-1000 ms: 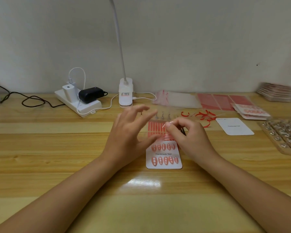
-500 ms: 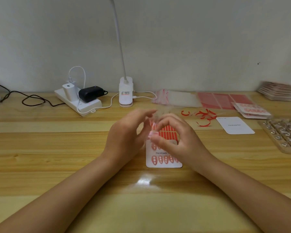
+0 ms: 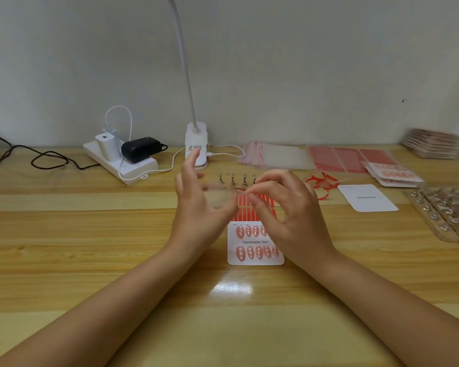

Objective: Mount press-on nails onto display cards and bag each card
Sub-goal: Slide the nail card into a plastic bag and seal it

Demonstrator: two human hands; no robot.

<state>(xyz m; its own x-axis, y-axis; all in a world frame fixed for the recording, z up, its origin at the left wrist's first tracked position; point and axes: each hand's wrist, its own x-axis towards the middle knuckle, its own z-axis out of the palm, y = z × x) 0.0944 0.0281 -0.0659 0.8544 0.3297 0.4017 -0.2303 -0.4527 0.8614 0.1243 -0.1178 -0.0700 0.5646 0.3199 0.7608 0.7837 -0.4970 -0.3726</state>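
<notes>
Hovering: both hands above the card (image 3: 255,243)
Card: flat on the desk (image 3: 90,247), long axis away from the person, just below the fingers
Right hand (image 3: 289,210): nearer, pinching something small, unclear
Left hand (image 3: 199,205): spread, blurred

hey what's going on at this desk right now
A person is mounting press-on nails on a display card, which lies flat on the wooden desk and already shows two rows of nails. Both hands hover just above its top edge. The right hand seems to pinch something tiny; the left hand is blurred, fingers spread. A blank card lies to the right.
</notes>
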